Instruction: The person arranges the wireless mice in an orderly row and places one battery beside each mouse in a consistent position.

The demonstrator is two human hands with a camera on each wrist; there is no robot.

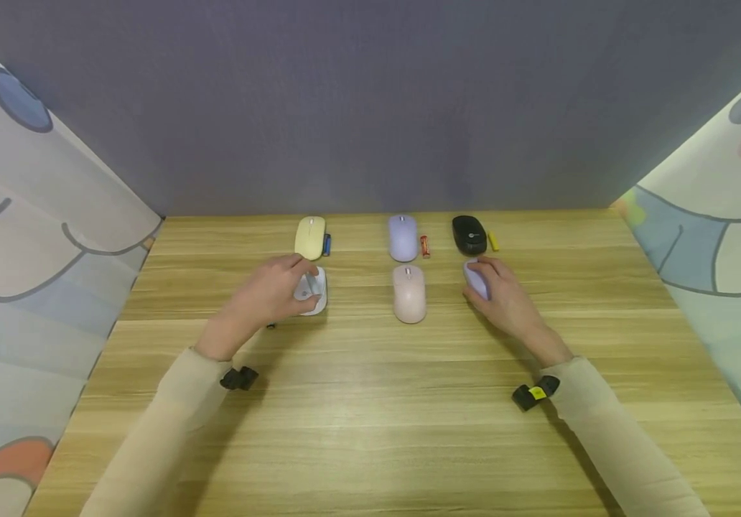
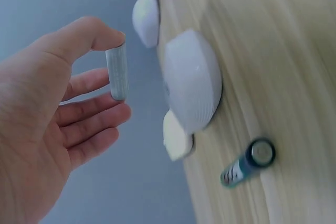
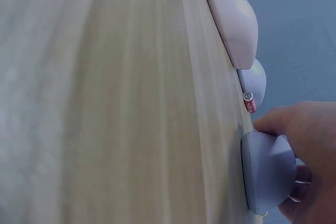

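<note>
My left hand [image 1: 273, 291] pinches a pale grey battery [image 2: 118, 72] between thumb and fingertips, held above the table. Below it sits a white mouse [image 1: 321, 298], partly covered by the hand in the head view. A dark green battery [image 2: 248, 162] stands out on the wood near that mouse in the left wrist view; the left wrist mostly hides it from above. Over on the right, my right hand [image 1: 506, 298] grips a light purple mouse [image 3: 269, 171] by its sides, with thumb and fingers around it. That mouse rests on or just above the table.
Along the back stand a yellow mouse [image 1: 309, 238] with a blue battery [image 1: 327, 245], a purple mouse [image 1: 403, 238] with a red battery [image 1: 425, 247], and a black mouse [image 1: 469, 235] with a yellow battery [image 1: 493, 240]. A pink mouse [image 1: 409, 294] lies between my hands.
</note>
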